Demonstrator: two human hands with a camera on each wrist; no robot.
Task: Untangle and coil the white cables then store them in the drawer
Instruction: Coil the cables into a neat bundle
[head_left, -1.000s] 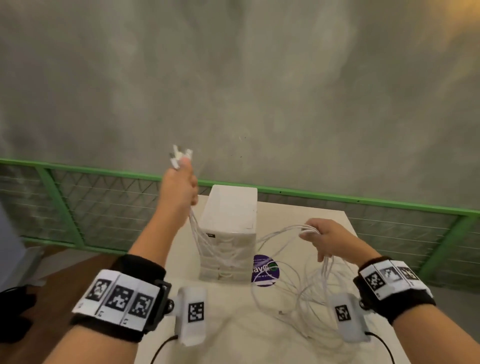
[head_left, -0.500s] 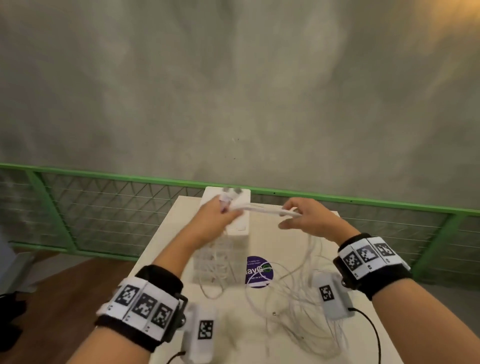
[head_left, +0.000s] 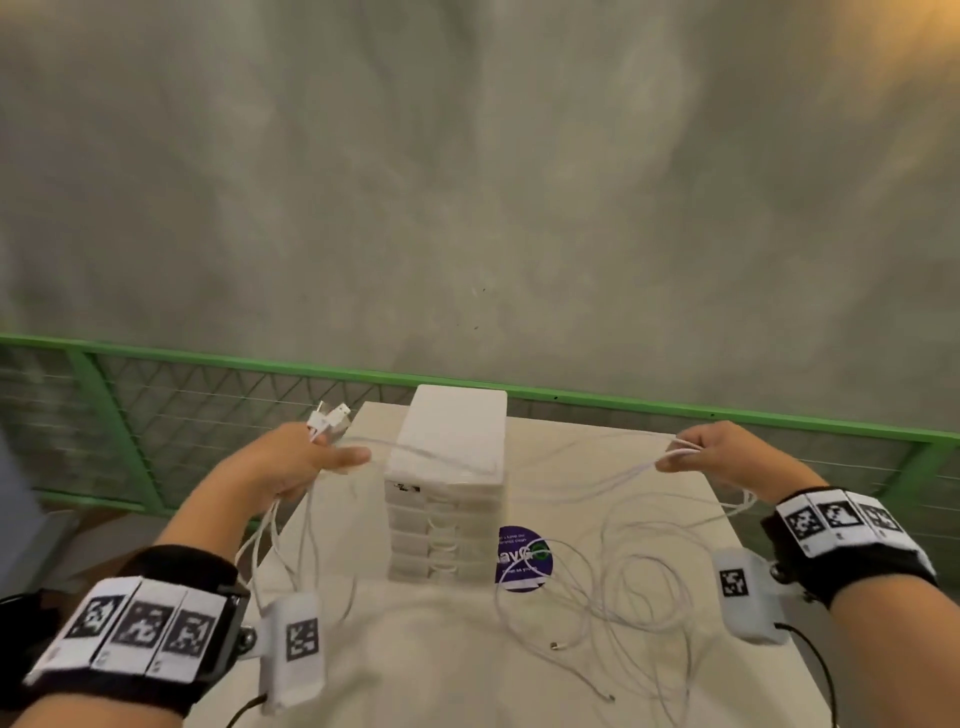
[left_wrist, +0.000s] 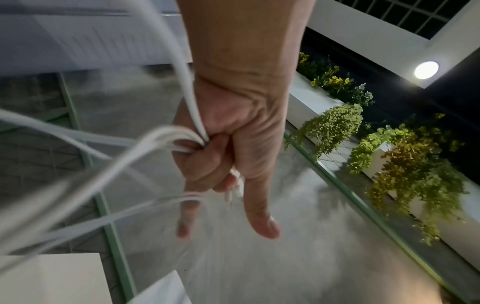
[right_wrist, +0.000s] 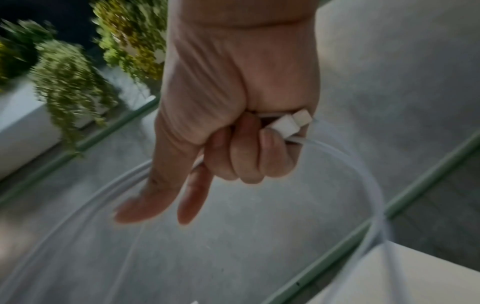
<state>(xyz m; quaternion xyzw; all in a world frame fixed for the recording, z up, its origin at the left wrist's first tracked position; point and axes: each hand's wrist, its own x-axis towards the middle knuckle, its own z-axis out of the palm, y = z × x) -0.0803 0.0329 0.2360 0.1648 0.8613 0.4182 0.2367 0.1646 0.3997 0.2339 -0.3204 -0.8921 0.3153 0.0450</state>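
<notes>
White thin cables (head_left: 597, 577), hands (head_left: 291, 462) gripping

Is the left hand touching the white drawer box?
Apart. In the head view the left hand grips white cables off to the side of the drawer box, with bare table showing between them.

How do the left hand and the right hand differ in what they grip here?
The left hand holds several white cables in a bundle, USB plugs sticking up above it; the right hand pinches fewer strands, plugs tucked against its curled fingers. The left sits beside the drawer unit, the right farther from it. Both share one cable stretched between them.
</notes>
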